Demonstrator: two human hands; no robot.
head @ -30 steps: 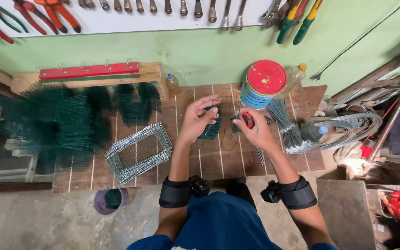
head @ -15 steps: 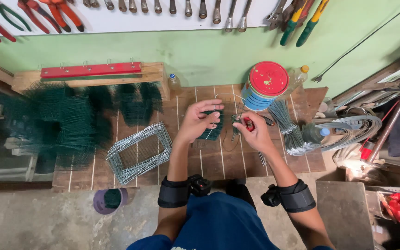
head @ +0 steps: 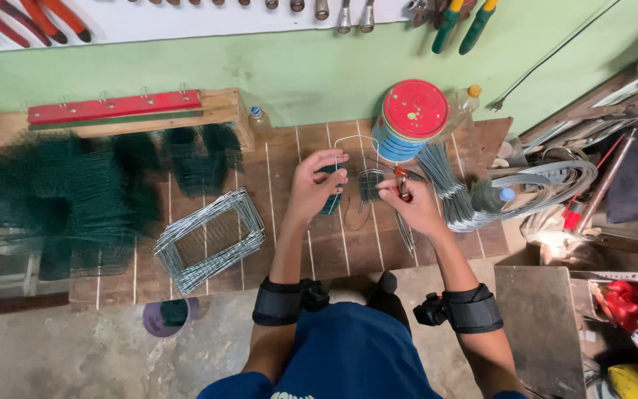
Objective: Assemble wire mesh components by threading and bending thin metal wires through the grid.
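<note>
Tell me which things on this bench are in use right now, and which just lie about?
In use: left hand on a green mesh piece; right hand gripping red-handled pliers; bent wire loop.
Lying about: wire frame stack; red-lidded tin; plastic bottle.

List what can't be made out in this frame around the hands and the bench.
Head view only:
- Left hand: fingers cover most of the small green mesh piece.
- Right hand: the red-handled tool is too small and mostly hidden in the grip to identify.
- Hanging tools: cut off by the top edge.
- Green mesh pile: blurred, layers uncountable.
</note>
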